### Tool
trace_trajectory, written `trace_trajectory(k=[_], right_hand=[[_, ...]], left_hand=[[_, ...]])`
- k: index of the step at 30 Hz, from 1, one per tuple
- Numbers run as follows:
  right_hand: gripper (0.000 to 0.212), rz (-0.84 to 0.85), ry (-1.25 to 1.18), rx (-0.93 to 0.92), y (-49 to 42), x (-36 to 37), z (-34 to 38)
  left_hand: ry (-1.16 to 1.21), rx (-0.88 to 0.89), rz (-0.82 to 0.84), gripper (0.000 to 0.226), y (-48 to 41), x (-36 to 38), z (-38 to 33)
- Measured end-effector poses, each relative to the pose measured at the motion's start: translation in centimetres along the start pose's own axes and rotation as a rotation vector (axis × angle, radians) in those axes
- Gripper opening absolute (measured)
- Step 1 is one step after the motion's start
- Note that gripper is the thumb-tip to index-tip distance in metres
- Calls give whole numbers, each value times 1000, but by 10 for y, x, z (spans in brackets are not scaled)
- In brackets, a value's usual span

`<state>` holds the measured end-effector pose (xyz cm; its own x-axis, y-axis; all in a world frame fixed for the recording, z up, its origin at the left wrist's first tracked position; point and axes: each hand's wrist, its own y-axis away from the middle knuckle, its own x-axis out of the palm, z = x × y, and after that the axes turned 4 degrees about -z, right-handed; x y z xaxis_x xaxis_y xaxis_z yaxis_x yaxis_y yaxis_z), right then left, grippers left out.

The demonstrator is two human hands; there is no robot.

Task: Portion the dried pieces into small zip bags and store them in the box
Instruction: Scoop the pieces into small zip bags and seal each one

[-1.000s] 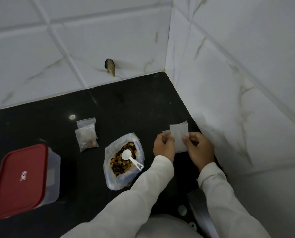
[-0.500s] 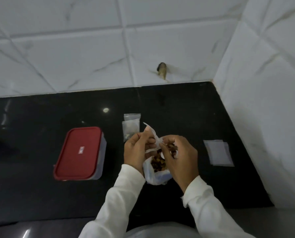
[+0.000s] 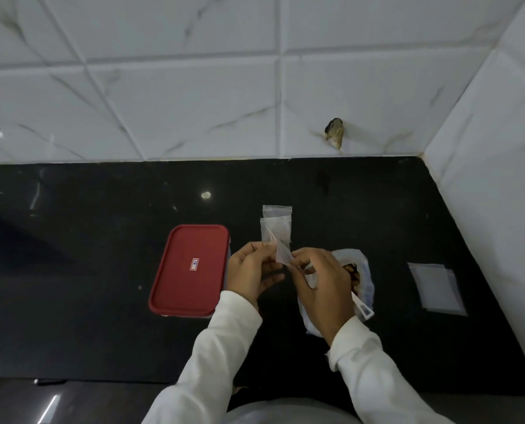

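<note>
Pinching an empty small zip bag [image 3: 282, 255] between both hands at the centre of the frame, you hold it clear of the black counter [image 3: 102, 240], apparently to work its mouth open before filling. In the head view your left hand [image 3: 252, 270] grips one edge with thumb and fingertips, and your right hand [image 3: 322, 289] pinches the opposite edge; both grips are narrow and closed on the thin plastic, and the bag stands nearly upright and edge-on between them. Whether the zip has parted yet cannot be told. Just behind the held bag, toward the wall, two small bags [image 3: 277, 213] lie overlapping on the counter, probably portions set aside until the box is opened. The box [image 3: 191, 270], with its red lid on, sits just left of your left hand, close enough to reach once portions are ready. The dried pieces [image 3: 351, 270] are in the large clear bag [image 3: 365, 270] at centre right, mostly hidden beneath your right hand, its mouth rolled open so the white scoop [image 3: 362, 309] can rest inside with its handle sticking out toward you. Further right, near the side wall, a flat stack of empty bags [image 3: 435, 286] waits. By this layout, the task looks only partly done: the box is shut and nothing is stored.
</note>
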<state>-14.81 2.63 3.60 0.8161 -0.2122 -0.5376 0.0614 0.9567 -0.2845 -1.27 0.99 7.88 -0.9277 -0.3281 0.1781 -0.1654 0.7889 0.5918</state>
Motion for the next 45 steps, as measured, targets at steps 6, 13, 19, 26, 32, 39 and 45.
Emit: trace_trajectory(k=[6, 13, 19, 26, 32, 39, 45], right_hand=[[22, 34, 70, 7, -1, 10, 3], [14, 118, -497, 629, -12, 7, 15], [9, 11, -410, 612, -13, 7, 25], [9, -24, -372, 617, -13, 9, 24], [11, -9, -209, 621, -12, 12, 21], [9, -132, -95, 543, -7, 15, 10], [8, -86, 26, 448, -5, 11, 10]], left_hand=[[-178, 101, 40, 7, -16, -8, 1], [-562, 426, 61, 7, -33, -15, 16], [-551, 463, 137, 4, -37, -13, 26], [-425, 317, 152, 4, -37, -11, 31], [-439, 294, 85, 6, -33, -7, 38], [-344, 241, 15, 6, -29, -11, 33], [-608, 371, 43, 6, -31, -10, 29]])
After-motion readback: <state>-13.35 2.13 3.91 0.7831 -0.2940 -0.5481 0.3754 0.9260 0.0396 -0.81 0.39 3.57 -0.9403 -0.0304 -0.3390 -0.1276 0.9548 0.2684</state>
